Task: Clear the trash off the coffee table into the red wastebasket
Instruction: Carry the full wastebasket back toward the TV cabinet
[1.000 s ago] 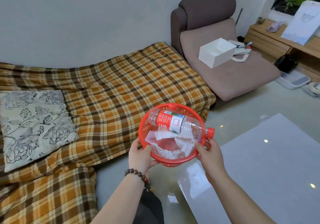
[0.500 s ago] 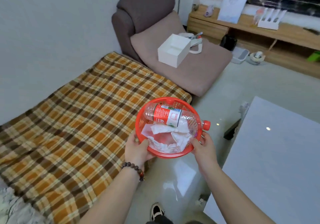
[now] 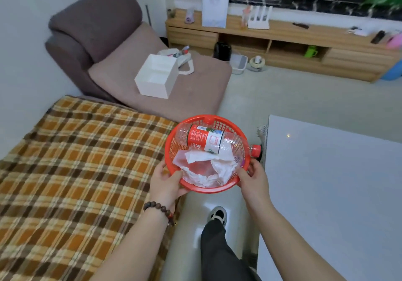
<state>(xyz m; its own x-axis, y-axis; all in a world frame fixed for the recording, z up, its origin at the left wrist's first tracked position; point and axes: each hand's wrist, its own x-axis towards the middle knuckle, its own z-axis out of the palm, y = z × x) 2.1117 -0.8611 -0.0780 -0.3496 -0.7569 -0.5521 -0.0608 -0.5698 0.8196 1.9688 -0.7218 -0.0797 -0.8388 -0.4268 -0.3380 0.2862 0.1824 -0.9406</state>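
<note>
I hold the red wastebasket (image 3: 171, 150) in the air with both hands, between the sofa and the coffee table. My left hand (image 3: 166, 183) grips its near-left rim and my right hand (image 3: 253, 179) grips its near-right rim. A clear plastic bottle (image 3: 206, 140) with a red label and red cap lies across the top of the basket, its cap sticking out over the right rim. Crumpled white tissues (image 3: 208, 167) fill the basket under it. The grey glossy coffee table (image 3: 330, 189) lies to the right, its top bare.
A plaid-covered sofa (image 3: 71, 172) is on the left, a brown chaise (image 3: 134, 63) with a white box (image 3: 155, 76) behind it. A wooden TV cabinet (image 3: 282, 41) runs along the back. My leg and shoe (image 3: 217, 215) stand on the pale floor below the basket.
The view has swung right and down: the TV cabinet and more of the coffee table have come into view. The basket stays held in both hands, contents unchanged.
</note>
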